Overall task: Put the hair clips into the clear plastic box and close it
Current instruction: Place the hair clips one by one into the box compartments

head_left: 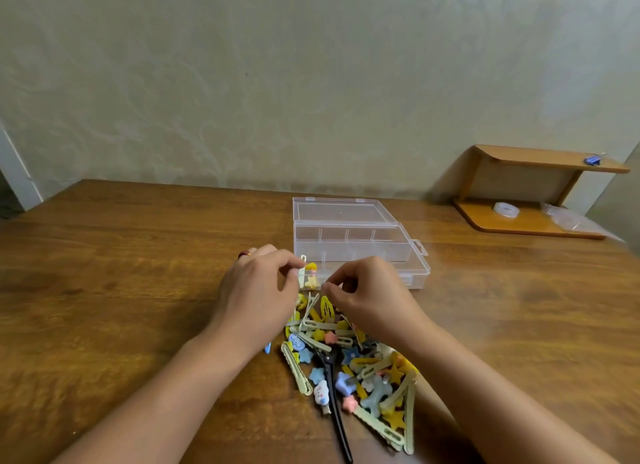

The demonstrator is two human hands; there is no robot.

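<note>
**Feeding a clip into the box**

The left hand (258, 283) pinches a pale green clip with a yellow charm (306, 273) over the near-left compartment of the open clear plastic divided box (356, 242). The right hand (367, 292) has curled fingers; whether it holds anything I cannot tell. The heap of pastel plastic hair clips (349, 359) lies just in front of the box. Lower the clip flat inside the compartment walls before letting go.

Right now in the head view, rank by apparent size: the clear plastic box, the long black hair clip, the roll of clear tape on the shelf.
1. Clear plastic box
2. Long black hair clip
3. Roll of clear tape, though it sits farther away, so its true size is unsure.
</note>
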